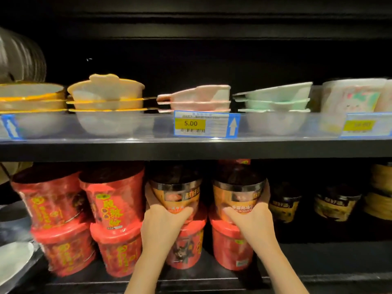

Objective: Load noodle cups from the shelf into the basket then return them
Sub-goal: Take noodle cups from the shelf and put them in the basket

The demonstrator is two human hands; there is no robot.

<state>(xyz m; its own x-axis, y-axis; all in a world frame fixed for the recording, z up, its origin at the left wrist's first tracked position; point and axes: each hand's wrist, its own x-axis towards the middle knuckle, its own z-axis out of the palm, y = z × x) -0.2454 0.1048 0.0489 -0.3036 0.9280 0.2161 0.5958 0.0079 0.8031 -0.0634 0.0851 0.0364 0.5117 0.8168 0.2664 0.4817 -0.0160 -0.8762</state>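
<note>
Two orange noodle cups with dark lids stand on the lower shelf, each on top of a red cup. My left hand (164, 219) grips the base of the left orange cup (177, 193). My right hand (250, 217) grips the base of the right orange cup (237, 193). Under them sit a red cup (186, 247) and another red cup (231, 247). Left of my hands are stacked red noodle cups (112, 200) two high. No basket is in view.
Dark noodle cups (284, 204) stand to the right on the lower shelf. The upper shelf (191, 148) lies just above the cup lids and carries stacked bowls (106, 98) and a 5.00 price tag (206, 124). White plates (12, 264) sit at the lower left.
</note>
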